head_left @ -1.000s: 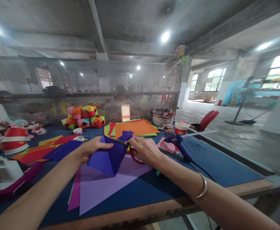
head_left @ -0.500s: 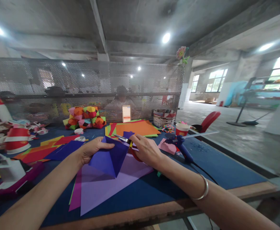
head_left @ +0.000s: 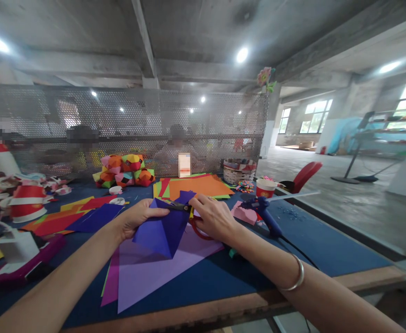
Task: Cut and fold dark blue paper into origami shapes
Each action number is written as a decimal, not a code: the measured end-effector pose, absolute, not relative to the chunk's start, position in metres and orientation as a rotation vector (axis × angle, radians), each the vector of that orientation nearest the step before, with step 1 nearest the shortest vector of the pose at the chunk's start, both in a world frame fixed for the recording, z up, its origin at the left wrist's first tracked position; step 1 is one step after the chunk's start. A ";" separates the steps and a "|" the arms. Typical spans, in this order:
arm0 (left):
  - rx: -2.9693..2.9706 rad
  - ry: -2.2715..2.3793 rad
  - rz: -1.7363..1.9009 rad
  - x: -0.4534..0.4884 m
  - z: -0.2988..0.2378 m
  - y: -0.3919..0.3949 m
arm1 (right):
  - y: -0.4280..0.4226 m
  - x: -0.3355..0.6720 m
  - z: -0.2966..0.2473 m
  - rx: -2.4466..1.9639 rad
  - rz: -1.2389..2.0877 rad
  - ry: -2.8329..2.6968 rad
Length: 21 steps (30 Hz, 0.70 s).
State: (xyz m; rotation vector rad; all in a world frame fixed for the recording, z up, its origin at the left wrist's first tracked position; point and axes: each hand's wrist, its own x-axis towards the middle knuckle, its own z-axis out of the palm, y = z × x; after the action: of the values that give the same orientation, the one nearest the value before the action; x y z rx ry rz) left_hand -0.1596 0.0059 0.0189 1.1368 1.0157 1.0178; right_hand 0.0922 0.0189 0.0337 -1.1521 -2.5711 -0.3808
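Between my hands is a folded sheet of dark blue-purple paper point(head_left: 161, 233), held up over the table. My left hand point(head_left: 138, 217) pinches its left side, thumb on top. My right hand point(head_left: 210, 212) is closed around the handles of a pair of scissors point(head_left: 185, 208) with red and yellow on the grips. The dark blades lie across the upper part of the paper, pointing left toward my left thumb. Beneath the folded piece lies a light purple sheet point(head_left: 137, 282), with magenta and green sheets showing at its left edge.
A blue glue gun point(head_left: 268, 217) with its cord lies right of my right hand, by pink paper point(head_left: 243, 213). Behind are stacked orange sheets point(head_left: 198, 186), paper balls point(head_left: 123, 171), a basket point(head_left: 239, 172) and a paper cup point(head_left: 266, 188). At left are a red-white cup point(head_left: 27, 203) and a power strip point(head_left: 48, 252).
The scissors have turned, their blades now lying lower across the paper with more of the red handle showing. My left hand keeps its hold on the paper.
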 end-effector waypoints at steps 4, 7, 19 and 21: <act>1.130 1.015 1.022 -0.158 0.020 0.004 | 0.018 0.092 0.034 -1.156 -0.399 -2.595; 1.126 1.011 1.022 -0.157 0.020 0.003 | 0.018 0.092 0.035 -1.152 -0.407 -2.609; 1.144 1.038 0.981 -0.154 0.031 -0.008 | 0.016 0.091 0.038 -1.169 -0.406 -2.641; 1.147 1.042 0.970 -0.152 0.036 -0.013 | 0.015 0.091 0.038 -1.169 -0.401 -2.644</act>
State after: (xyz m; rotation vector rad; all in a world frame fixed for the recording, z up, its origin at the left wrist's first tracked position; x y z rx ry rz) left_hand -0.1519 -0.0126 0.0359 1.1473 1.0419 0.9701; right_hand 0.0909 0.0155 0.0383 -1.1688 -2.6445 -0.4006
